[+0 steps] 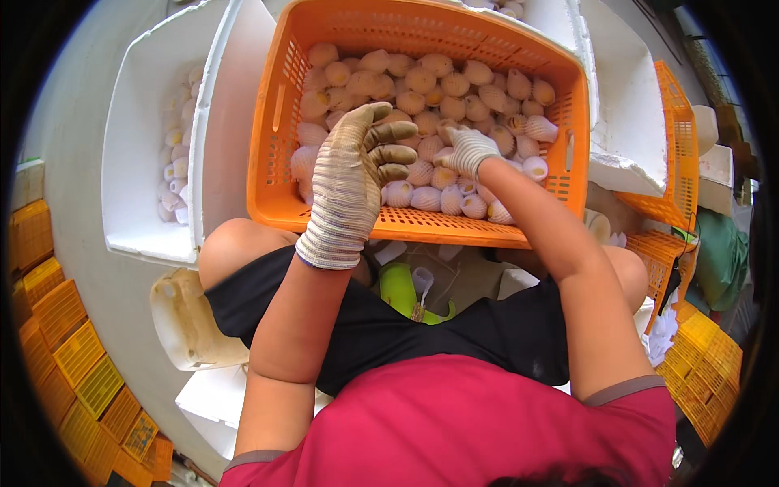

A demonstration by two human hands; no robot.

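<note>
A seated person in gloves is leaning over an orange plastic crate (276, 146) resting on their knees, filled with pale fruits in foam net sleeves (422, 81). The left hand (349, 183) is hovering above the fruits, fingers spread and released. The right hand (469, 150) is reaching among them; its fingers' grip cannot be told. White foam boxes (146, 122) and stacked orange crates (65, 341) are sitting around on the grey floor (73, 105)

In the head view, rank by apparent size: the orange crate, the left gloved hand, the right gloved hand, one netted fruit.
1. Orange crate
2. Left hand, though it sits nearer the camera, which enlarges it
3. Right hand
4. Netted fruit
</note>
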